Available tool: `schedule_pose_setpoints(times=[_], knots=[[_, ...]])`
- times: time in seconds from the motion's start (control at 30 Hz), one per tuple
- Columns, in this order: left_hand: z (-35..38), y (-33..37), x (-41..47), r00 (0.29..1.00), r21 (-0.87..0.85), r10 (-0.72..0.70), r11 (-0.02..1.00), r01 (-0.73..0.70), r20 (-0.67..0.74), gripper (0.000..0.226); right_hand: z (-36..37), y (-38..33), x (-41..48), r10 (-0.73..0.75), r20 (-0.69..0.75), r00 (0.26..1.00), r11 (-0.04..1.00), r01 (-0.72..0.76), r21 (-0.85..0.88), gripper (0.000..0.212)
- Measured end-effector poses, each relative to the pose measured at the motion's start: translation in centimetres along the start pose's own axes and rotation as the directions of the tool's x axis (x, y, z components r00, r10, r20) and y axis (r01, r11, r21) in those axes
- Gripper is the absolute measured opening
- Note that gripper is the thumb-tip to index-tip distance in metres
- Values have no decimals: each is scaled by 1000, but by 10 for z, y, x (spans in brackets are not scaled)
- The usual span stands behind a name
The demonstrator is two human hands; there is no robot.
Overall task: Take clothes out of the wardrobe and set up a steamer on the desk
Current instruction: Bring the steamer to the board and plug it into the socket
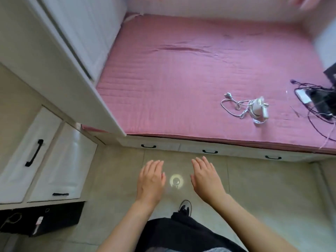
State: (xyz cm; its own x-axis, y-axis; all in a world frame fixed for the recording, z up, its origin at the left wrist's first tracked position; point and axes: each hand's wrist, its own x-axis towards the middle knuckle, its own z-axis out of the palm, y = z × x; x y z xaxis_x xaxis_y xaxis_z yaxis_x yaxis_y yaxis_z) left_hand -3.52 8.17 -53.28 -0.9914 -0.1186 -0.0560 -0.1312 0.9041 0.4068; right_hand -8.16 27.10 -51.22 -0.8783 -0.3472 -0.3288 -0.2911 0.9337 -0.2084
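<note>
Only the head view to go on here. Both hands hang out in front, palms down over the tiled floor (254,188). The left hand (151,176) and right hand (207,176) are side by side, fingers straight and a bit spread, holding nothing and touching nothing. My read is that no step is underway yet.

The wardrobe (80,33) is up on the left. Its white doors look closed, so no clothes show at all. The white handheld thing on the pink bed (163,79) is the steamer (259,108), I'd guess. It's lying on its side with its white cord (234,108) looped loosely to its left, plug end out toward the middle of the mattress. It sits forward and to the right of the right hand, well apart from the fingers, with the bed edge and the drawers (190,149) underneath in between. The left hand is farther off.

If clothes come first, I'd go for the wardrobe door with the left hand, since it's on that side, and open it fully before reaching in. For the steamer, grab the body, not the cord. Gather the loops with the other hand so the plug doesn't drag or snag. Mind the black gear and cables (321,102) just right of it, near enough to catch. There's no desk I can pick out for sure.
</note>
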Motion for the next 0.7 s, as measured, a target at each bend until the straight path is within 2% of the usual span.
schedule_pose_setpoints(times=[0.2,0.47,0.7], knots=[[33,84,43,988,28,119,992,-122,97,40,-18,97,0,161,-13,987,985,-161,56,56],[57,144,125,954,59,270,958,-280,133,36,-49,191,28,317,-47,947,946,-313,89,55],[78,183,218,945,27,272,959,-281,183,27,-79,256,85,391,-69,918,918,-384,100,52]])
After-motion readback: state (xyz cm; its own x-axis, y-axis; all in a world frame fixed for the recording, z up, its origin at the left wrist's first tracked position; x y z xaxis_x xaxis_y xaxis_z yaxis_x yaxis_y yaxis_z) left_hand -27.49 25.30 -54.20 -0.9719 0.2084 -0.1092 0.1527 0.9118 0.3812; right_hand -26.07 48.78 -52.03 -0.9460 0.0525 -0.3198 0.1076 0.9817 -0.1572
